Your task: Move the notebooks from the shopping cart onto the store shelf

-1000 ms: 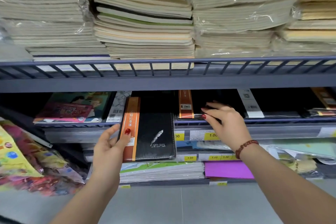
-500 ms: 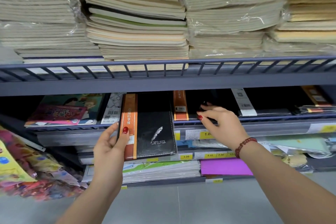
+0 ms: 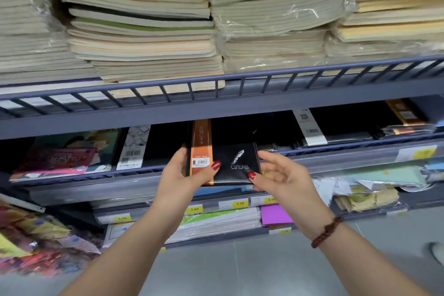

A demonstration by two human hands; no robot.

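Observation:
A black notebook with an orange band and a silver feather lies flat, half pushed into the middle store shelf, its near end sticking out over the front rail. My left hand grips its left edge, thumb on the cover. My right hand is at its right near corner, thumb on the cover and fingers spread. More black notebooks lie on the same shelf to the right. The shopping cart is out of view.
Tall stacks of wrapped exercise books fill the upper shelf behind a blue rail. Colourful books lie at the shelf's left. Lower shelves hold paper pads, a purple sheet and yellow price tags. Toy packs hang at lower left.
The notebook went from upright in my left hand to flat and up into the shelf gap. My right hand left the shelf's black notebooks and came to its right corner.

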